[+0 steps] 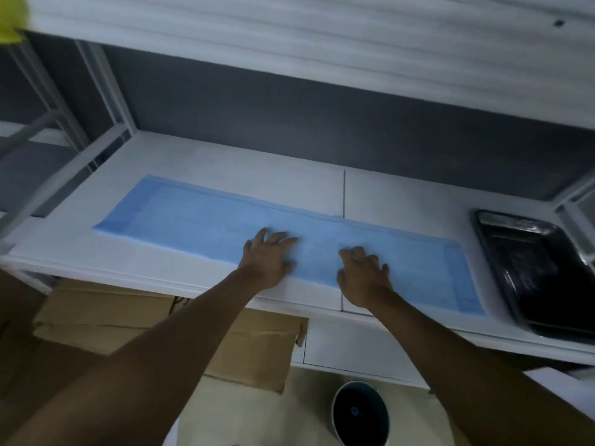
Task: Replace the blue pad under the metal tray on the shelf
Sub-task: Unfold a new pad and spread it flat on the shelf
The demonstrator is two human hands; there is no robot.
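Below my left hand (269, 259) I see cardboard boxes (106, 320) under the shelf (225, 162); lower, between my forearms, a round dark bin (360, 413) stands on the floor. That hand lies spread, palm down, on the blue pad (193, 220), which stretches flat along the shelf, creased lengthwise. My right hand (362, 278) presses beside it, fingers splayed and slightly curled. Right of it, off the pad, sits the dark metal tray (541, 272).
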